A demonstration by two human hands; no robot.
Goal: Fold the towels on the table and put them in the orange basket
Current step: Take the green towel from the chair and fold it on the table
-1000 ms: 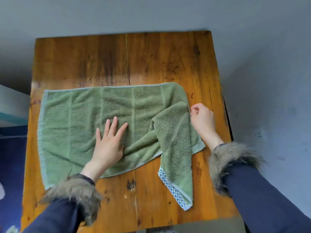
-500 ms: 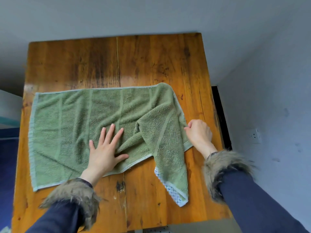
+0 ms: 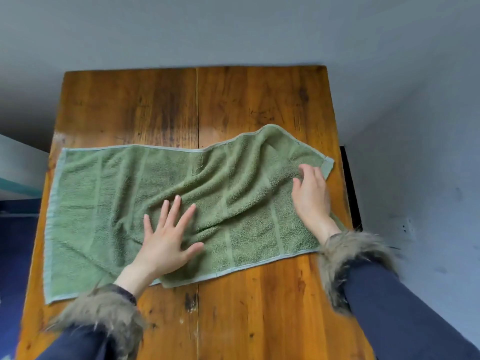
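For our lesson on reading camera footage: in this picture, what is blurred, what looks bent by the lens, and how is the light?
Head view: the right hand shows motion blur at its fingertips, and both fur cuffs smear; the left hand on the green towel is sharper. The wide lens makes the table taper. Light is soft, with mild sheen on the wood.

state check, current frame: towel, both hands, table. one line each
Green terry towel: spread open in one layer, unfolded, wrinkled across the middle, far right corner bunched.
Left hand: flat, fingers spread, pressing the towel's near middle.
Right hand: resting on the towel's right end, fingers loosely bent near the corner; no clear grip.
Worn wooden table: bearing the towel; no orange basket in view.
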